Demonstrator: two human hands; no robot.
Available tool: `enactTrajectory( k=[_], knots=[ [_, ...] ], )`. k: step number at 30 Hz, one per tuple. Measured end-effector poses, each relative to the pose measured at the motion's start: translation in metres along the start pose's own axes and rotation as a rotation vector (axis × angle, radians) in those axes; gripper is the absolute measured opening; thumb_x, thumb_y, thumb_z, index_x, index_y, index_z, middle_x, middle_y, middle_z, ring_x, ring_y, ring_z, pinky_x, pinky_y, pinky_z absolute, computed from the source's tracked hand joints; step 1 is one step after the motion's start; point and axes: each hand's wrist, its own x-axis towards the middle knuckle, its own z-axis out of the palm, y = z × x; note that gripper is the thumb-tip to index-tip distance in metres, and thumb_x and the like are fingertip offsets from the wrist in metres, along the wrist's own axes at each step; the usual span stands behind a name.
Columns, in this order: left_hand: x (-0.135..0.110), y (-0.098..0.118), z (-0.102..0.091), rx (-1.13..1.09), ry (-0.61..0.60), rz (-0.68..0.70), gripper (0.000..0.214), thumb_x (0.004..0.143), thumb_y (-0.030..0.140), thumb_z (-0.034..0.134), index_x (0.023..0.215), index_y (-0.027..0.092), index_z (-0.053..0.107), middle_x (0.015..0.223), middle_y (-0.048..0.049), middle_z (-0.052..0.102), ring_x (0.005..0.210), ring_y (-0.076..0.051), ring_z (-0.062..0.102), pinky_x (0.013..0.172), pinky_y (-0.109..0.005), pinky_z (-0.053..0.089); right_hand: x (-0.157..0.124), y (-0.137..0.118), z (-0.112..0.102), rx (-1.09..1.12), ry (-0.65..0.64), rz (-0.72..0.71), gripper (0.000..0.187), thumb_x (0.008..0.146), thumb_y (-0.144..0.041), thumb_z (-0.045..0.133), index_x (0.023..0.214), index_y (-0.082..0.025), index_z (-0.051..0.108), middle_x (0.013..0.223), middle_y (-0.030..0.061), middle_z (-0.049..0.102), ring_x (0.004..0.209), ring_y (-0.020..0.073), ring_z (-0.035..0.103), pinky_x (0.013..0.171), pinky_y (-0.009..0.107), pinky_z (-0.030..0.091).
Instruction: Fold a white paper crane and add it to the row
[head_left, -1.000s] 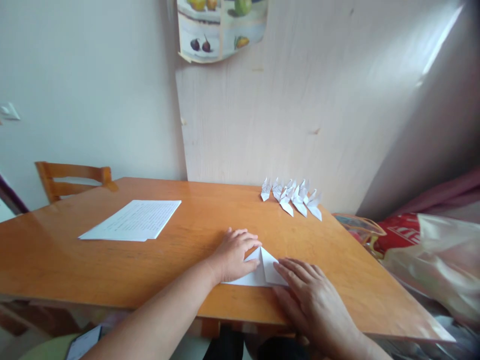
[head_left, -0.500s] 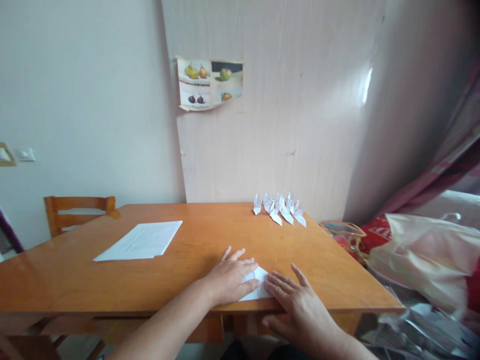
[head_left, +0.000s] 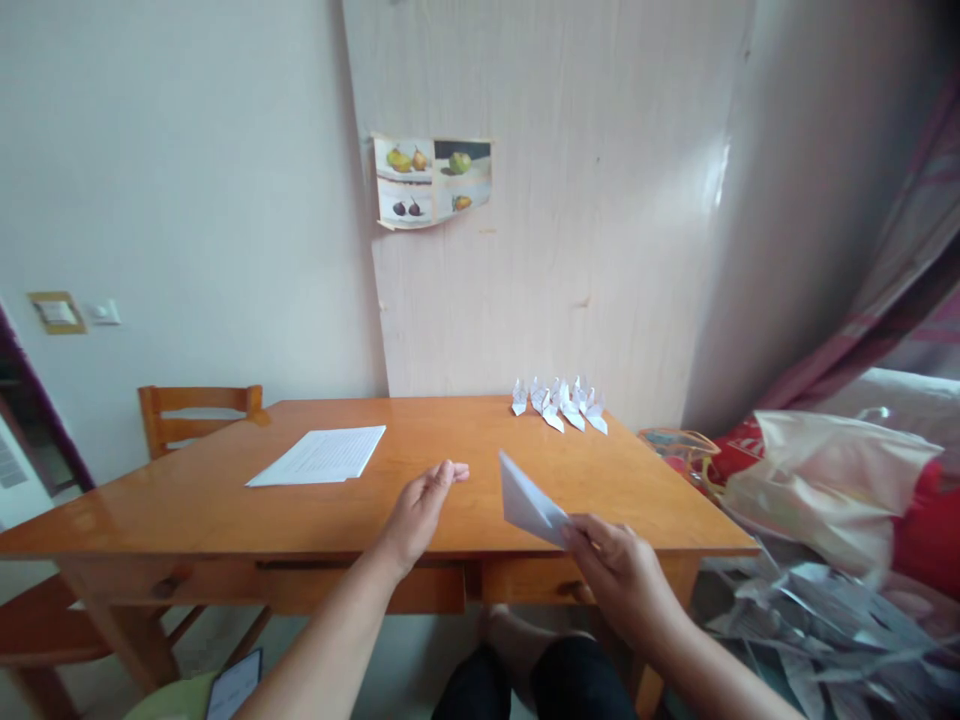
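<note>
My right hand (head_left: 615,568) pinches one corner of a folded white paper triangle (head_left: 526,500) and holds it up above the near edge of the wooden table (head_left: 225,500). Beside it, my left hand (head_left: 421,505) hovers over the table with its fingers stretched out and nothing in them, a short gap from the paper. A row of several small folded white paper cranes (head_left: 559,402) stands at the far edge of the table against the wall.
A printed sheet stack (head_left: 319,455) lies on the table's left half. A wooden chair (head_left: 196,412) stands behind the table at the left. Plastic bags (head_left: 832,480) and crumpled paper pile up at the right. A fruit picture (head_left: 433,180) hangs on the wall.
Both hands left the table: the right one lifted the folded paper off the surface, the left one let go and opened. The camera view pulled back and tilted up.
</note>
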Motion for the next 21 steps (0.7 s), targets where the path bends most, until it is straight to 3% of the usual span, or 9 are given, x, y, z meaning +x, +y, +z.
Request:
enactTrajectory(
  k=[2, 7, 13, 21],
  knots=[
    [-0.012, -0.001, 0.003, -0.086, 0.088, -0.028, 0.059, 0.093, 0.066, 0.048, 0.110, 0.014, 0.072, 0.116, -0.0132, 0.073, 0.118, -0.028, 0.064, 0.111, -0.045, 0.041, 0.000, -0.005, 0.001, 0.283, 0.008, 0.190, 0.039, 0.095, -0.054, 0.054, 0.082, -0.020, 0.069, 0.067, 0.0013, 0.063, 0.064, 0.0175, 0.055, 0.059, 0.027, 0.038],
    [-0.049, -0.002, 0.031, -0.305, 0.027, -0.151, 0.060, 0.092, 0.066, 0.050, 0.105, 0.011, 0.071, 0.099, -0.0135, 0.075, 0.095, -0.025, 0.070, 0.093, -0.040, 0.051, -0.007, -0.022, 0.007, 0.757, -0.051, 0.470, 0.042, 0.083, -0.061, 0.067, 0.080, -0.019, 0.067, 0.065, -0.0013, 0.060, 0.055, 0.0122, 0.046, 0.052, 0.024, 0.032],
    [-0.070, 0.009, 0.048, -0.311, 0.022, -0.117, 0.050, 0.087, 0.064, 0.060, 0.078, 0.016, 0.068, 0.079, -0.0053, 0.070, 0.081, -0.021, 0.063, 0.080, -0.030, 0.047, -0.019, -0.036, 0.011, 0.910, -0.089, 0.521, 0.041, 0.079, -0.058, 0.073, 0.082, -0.018, 0.072, 0.070, 0.0013, 0.068, 0.059, 0.0125, 0.053, 0.056, 0.024, 0.035],
    [-0.081, 0.022, 0.049, -0.235, 0.056, -0.110, 0.050, 0.087, 0.064, 0.059, 0.068, 0.017, 0.064, 0.072, -0.0037, 0.066, 0.077, -0.021, 0.060, 0.077, -0.028, 0.043, -0.021, -0.038, 0.006, 1.043, -0.144, 0.543, 0.043, 0.076, -0.058, 0.076, 0.088, -0.017, 0.070, 0.075, 0.0028, 0.072, 0.062, 0.0154, 0.060, 0.058, 0.025, 0.040]
  ],
)
